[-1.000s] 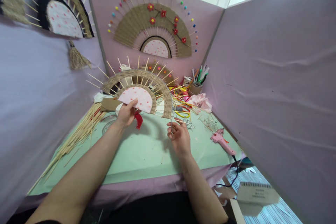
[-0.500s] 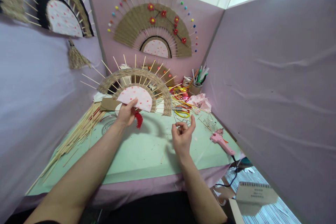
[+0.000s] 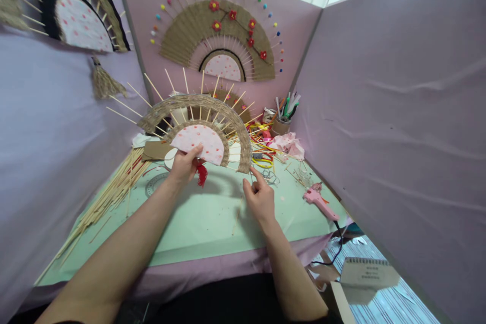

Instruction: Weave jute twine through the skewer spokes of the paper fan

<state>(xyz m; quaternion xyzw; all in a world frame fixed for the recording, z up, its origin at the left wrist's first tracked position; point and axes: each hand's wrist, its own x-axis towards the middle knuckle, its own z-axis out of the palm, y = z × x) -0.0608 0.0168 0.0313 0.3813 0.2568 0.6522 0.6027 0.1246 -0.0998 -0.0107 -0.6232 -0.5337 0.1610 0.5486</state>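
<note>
My left hand [image 3: 185,166] is closed on the lower edge of a half-round fan [image 3: 197,142], thumb on its spotted pink-white centre. The fan has a braided straw-coloured outer band [image 3: 244,147], and thin wooden sticks radiate past it. Below my left fingers hangs a red tassel [image 3: 202,175]. Near the band's lower right end is my right hand [image 3: 261,196], index finger stretched up to it and thumb apart, the other fingers curled. A thin grey line shows beside that fingertip; whether the curled fingers hold any of it is hidden.
Wooden sticks [image 3: 110,195] lie at the table's left. A pink glue gun [image 3: 319,201] rests at the right, its cord over the edge. Behind are a cup of tools [image 3: 281,125], pink cloth [image 3: 286,145] and yellow-handled scissors [image 3: 262,163]. Finished fans [image 3: 216,28] hang on the partitions.
My right hand has moved left and closer to the fan, its index fingertip now at the band's lower right end. The fan has tilted slightly, still in my left hand.
</note>
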